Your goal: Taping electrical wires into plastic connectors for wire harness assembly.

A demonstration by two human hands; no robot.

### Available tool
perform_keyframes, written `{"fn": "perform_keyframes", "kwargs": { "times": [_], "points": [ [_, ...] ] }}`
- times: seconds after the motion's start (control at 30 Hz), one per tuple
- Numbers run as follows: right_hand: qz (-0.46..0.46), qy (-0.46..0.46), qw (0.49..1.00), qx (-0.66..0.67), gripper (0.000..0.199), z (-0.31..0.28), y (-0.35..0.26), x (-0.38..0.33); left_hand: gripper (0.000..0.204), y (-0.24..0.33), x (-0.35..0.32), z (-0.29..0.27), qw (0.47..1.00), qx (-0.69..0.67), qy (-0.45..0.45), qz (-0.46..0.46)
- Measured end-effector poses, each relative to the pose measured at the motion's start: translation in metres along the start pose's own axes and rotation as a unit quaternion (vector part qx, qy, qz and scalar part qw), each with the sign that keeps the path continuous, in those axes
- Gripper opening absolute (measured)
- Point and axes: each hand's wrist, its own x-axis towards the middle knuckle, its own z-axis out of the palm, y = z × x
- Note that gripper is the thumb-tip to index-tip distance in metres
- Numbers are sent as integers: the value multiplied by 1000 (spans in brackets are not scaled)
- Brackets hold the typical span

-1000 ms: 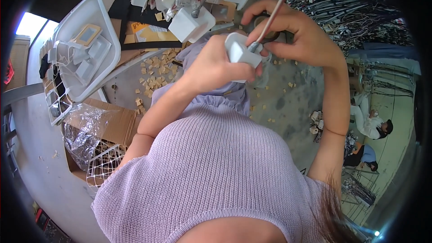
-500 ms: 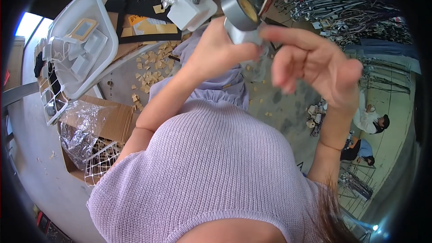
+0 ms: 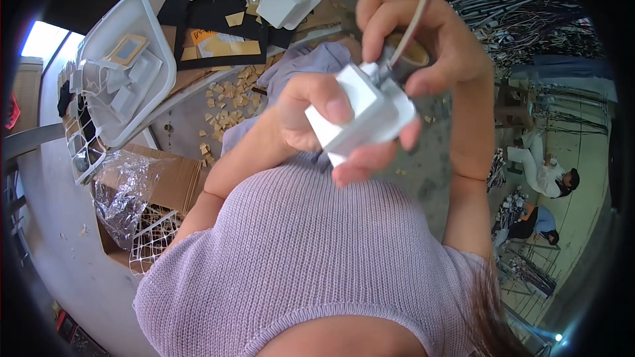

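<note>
My left hand (image 3: 305,107) is closed around a white plastic housing (image 3: 370,116), thumb on top and fingers beneath. From its upper end runs a wire bundle (image 3: 421,13) toward the top of the view. My right hand (image 3: 456,43) curls around a grey tape roll (image 3: 415,54) with a yellowish core, just beside where the wires meet the housing. Part of the roll is hidden behind the wires and my fingers. Whether a strip of tape reaches the housing cannot be made out.
More white housings (image 3: 288,6) with wires lie on the bench at the top. A white tub (image 3: 169,59) of parts stands at the left, above a cardboard box (image 3: 175,178). Small tan pieces (image 3: 231,102) litter the floor. Cable bundles (image 3: 516,0) fill the upper right; two people (image 3: 549,175) sit at the far right.
The housing has come down and turned in my left hand, so its wired end now shows. My right hand, open and apart before, has moved up and closed on the tape roll.
</note>
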Motion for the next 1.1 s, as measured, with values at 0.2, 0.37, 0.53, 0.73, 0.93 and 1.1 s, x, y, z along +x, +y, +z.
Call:
{"fn": "perform_keyframes", "kwargs": {
  "times": [0.2,0.37,0.53,0.73,0.93,1.1],
  "points": [
    [238,180,951,80,42,22,-18,-31,36,10,1,1,598,648,442,165],
    [145,198,953,179,80,56,-33,-38,32,9,4,10,560,636,491,203],
    [75,222,972,-18,89,20,6,-38,95,3,13,12,874,297,366,114],
    [-74,85,993,33,92,6,26,-7,93,1,8,-2,987,50,147,46],
    [-96,15,995,-7,75,-1,20,5,90,-5,11,-16,999,-23,0,26],
    [-48,-11,996,-76,62,-6,18,-5,83,-3,10,-10,997,-5,-43,-59]
  ]
}}
